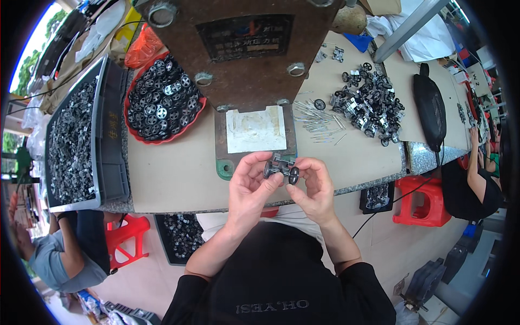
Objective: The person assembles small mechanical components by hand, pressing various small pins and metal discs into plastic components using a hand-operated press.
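Observation:
Between both hands, just in front of the press base, is a small grey toy-car axle frame [279, 164] with a black wheel at each end. My left hand [252, 181] is closed, its thumb and fingers pinching the frame and the left wheel. My right hand [314, 189] pinches the wheel at the other end. Beyond the hands, a white plate [255, 130] lies on the base of a big brown metal press [244, 76]. A red bowl [142, 140] full of black spoked wheels stands to the left. Thin metal rods [319, 122] lie loose on the right.
A heap of wheeled frames [371, 103] is on the right, with a black pouch [429, 111] beyond. A grey crate [108, 146] of small dark parts stands at the far left. Red stools [425, 203] are below the table. Other people sit at both sides.

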### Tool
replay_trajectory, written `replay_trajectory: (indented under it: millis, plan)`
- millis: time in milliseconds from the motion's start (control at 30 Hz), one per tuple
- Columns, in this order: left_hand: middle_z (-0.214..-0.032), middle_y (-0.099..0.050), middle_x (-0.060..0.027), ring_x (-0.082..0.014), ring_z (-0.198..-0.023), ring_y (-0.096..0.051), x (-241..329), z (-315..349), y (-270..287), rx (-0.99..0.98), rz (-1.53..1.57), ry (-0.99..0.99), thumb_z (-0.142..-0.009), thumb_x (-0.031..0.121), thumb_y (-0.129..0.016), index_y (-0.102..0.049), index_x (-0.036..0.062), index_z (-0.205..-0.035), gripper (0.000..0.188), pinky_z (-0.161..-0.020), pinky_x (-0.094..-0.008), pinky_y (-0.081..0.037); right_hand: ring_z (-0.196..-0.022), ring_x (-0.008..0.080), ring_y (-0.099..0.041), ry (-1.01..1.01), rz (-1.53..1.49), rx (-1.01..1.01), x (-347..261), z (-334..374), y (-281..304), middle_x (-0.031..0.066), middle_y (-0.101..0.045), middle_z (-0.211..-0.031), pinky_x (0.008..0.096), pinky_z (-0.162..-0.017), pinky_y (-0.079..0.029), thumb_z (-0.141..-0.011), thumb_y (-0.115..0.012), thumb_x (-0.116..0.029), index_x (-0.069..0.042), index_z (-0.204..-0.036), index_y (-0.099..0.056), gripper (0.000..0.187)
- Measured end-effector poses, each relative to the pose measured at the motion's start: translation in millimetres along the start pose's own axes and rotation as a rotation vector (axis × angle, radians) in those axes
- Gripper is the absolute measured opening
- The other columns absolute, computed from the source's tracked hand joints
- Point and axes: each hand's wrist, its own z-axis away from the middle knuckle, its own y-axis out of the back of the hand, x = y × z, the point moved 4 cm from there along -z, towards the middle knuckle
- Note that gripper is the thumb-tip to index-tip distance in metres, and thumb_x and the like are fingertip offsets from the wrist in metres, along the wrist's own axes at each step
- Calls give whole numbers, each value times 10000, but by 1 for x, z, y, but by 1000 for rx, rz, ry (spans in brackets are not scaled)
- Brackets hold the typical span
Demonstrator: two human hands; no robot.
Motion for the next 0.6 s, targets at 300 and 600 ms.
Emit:
replay_trajectory:
  millis: [300,600]
  plan:
    - [-920,-674,-76,-116,-769,-604,94,-22,68,335,-1043,-430,-831,36,-656,-665,4,-982,155,-690,-249,-476,-810,95,-517,157,540,426,-27,-83,112,46,-562,-971,236,-730,-435,-796,-679,-38,-12,-1077,-537,315]
    - [-973,-650,-141,-306,-948,-570,136,-78,142,339,-1716,-504,-743,58,-685,-682,14,-987,247,-842,-374,-452,-948,220,-561,347,1113,524,-48,-100,164,119,-605,-1015,326,-853,-423,-816,-690,-136,-9,-1075,-588,307]
